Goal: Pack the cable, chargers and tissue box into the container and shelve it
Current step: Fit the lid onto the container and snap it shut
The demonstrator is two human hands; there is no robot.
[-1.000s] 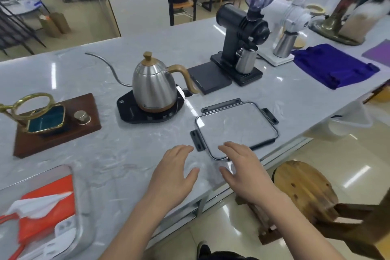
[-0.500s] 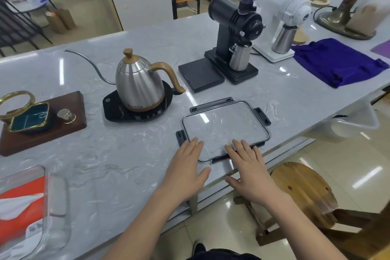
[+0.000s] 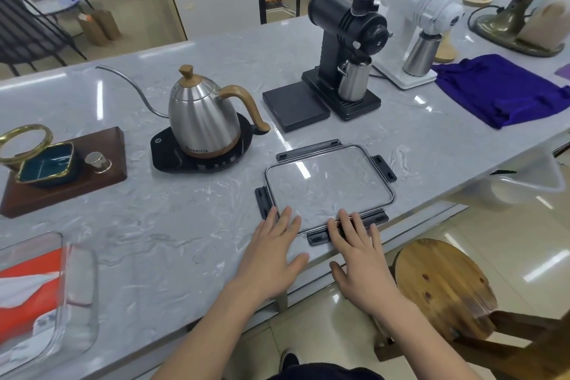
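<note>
A clear container lid point(image 3: 328, 183) with black clips lies flat on the marble counter near its front edge. My left hand point(image 3: 271, 253) lies flat with straight fingers, its fingertips at the lid's near left corner. My right hand point(image 3: 359, 251) lies flat too, fingertips over the lid's near edge and front clip. At the bottom left stands the clear container point(image 3: 77, 296), partly cut off by the frame, with a red and white tissue box point(image 3: 24, 284) inside it. The cable and chargers are not visible.
Behind the lid stand a steel gooseneck kettle point(image 3: 200, 120) on a black base, a black scale pad point(image 3: 294, 106), a black grinder point(image 3: 348, 46) and a white grinder point(image 3: 425, 25). A purple cloth point(image 3: 499, 89) lies right. A wooden tray point(image 3: 61, 170) sits left; a wooden stool point(image 3: 441, 287) stands below.
Both hands slid forward from in front of the lid until their fingertips reached its near edge. The view shifted right, pushing the container further toward the left edge.
</note>
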